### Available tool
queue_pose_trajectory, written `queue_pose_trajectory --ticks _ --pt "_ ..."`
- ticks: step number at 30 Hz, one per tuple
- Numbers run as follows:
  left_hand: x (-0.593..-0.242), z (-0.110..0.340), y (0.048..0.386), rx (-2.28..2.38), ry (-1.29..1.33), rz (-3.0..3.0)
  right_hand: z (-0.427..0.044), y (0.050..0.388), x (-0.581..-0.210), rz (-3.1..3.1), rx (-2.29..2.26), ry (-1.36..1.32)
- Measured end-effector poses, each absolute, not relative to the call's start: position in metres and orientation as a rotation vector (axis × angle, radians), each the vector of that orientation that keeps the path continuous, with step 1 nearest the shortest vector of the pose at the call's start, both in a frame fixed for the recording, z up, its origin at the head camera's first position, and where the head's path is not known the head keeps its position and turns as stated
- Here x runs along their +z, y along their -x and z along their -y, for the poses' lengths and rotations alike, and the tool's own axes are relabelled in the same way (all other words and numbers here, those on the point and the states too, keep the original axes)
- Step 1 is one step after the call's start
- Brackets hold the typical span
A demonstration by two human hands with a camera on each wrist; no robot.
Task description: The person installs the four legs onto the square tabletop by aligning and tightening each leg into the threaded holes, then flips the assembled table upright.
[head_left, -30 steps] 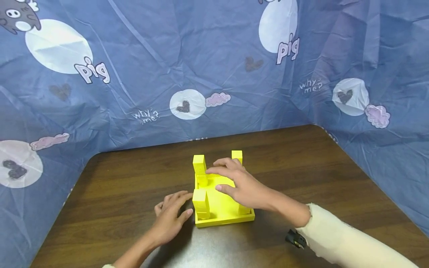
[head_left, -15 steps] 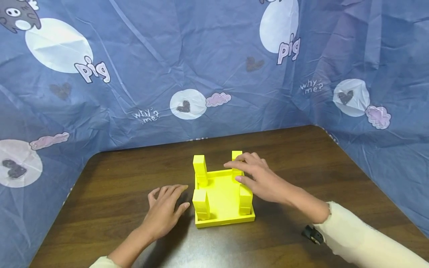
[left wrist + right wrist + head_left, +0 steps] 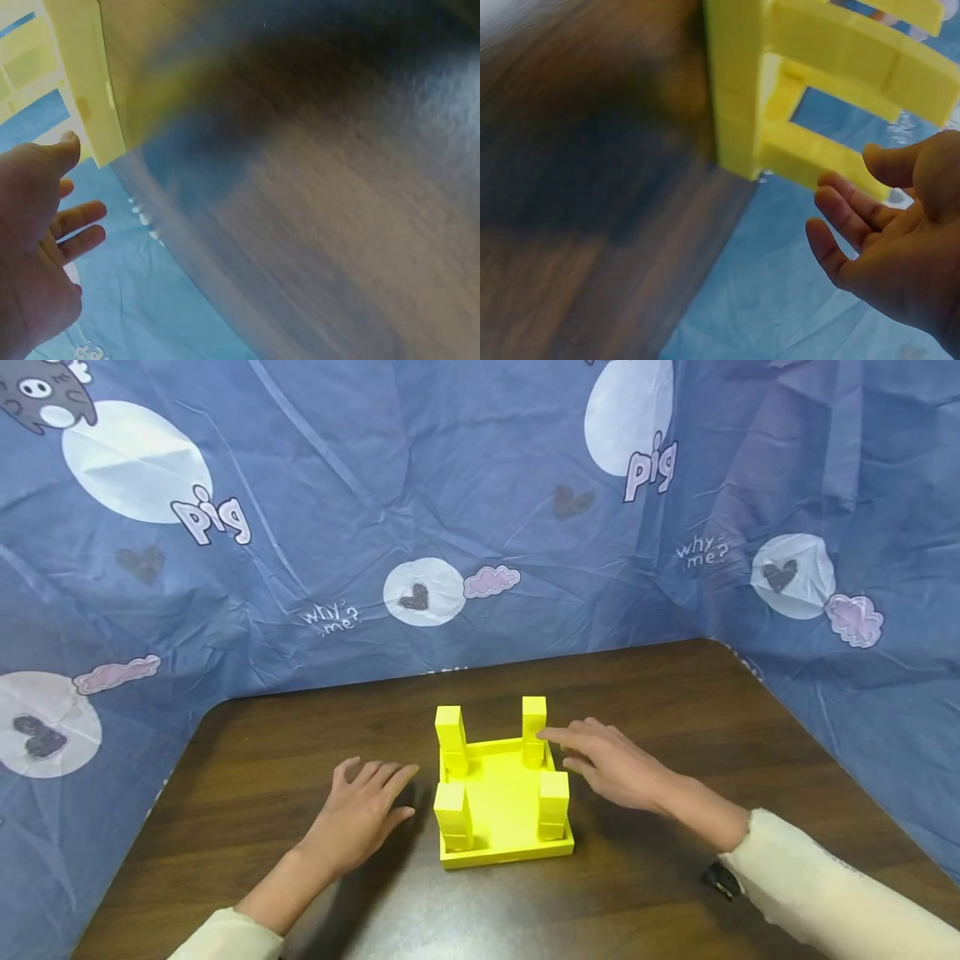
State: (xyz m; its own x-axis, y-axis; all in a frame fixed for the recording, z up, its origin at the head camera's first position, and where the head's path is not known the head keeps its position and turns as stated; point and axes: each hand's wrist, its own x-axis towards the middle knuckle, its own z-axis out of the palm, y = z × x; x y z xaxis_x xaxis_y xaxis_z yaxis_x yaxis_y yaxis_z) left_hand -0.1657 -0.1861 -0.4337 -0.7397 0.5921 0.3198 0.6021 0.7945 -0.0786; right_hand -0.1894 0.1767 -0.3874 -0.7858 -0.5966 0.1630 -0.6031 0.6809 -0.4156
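Note:
A square yellow tray-like base [image 3: 506, 857] with a raised rim lies on the table, and a yellow post stands upright at each corner. My left hand [image 3: 352, 818] hovers just left of it, fingers spread and holding nothing. To the right, my right hand [image 3: 618, 764] reaches toward the back right post [image 3: 534, 718]; its index fingertip is at that post, and I cannot tell if they touch. The front left post [image 3: 452, 814] and front right post [image 3: 553, 806] are in full view. In the right wrist view the fingers [image 3: 847, 217] are loosely bent beside the yellow frame [image 3: 739, 90].
The brown wooden table [image 3: 300, 735] extends around the yellow piece. A blue printed cloth [image 3: 337, 510] hangs behind it and along the right side. A small black object [image 3: 722, 881] is at the right sleeve.
My right hand has moved right, from over the base to its outer right side. My left hand has drawn back a little to the left. The yellow piece stays put.

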Motion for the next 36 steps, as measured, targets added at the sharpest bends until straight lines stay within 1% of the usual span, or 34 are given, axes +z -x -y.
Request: queue_pose_trajectory --ticks 10,14,18,24,36 --pt "-0.431 0.176 0.180 0.197 1.144 2.567 -0.181 0.194 -0.418 2.830 0.217 -1.174" --pt "-0.434 0.170 0.183 0.266 1.227 2.537 -0.178 0.195 -0.425 2.763 0.119 -1.242" --pt "-0.437 0.163 0.183 0.257 1.285 2.524 -0.173 0.196 -0.427 2.797 0.121 -1.253" --pt "-0.438 0.157 0.181 0.270 1.278 2.564 -0.172 0.197 -0.432 2.925 0.191 -1.212" --pt "-0.434 0.151 0.184 0.313 1.272 2.546 -0.175 0.202 -0.439 2.833 0.130 -1.232"
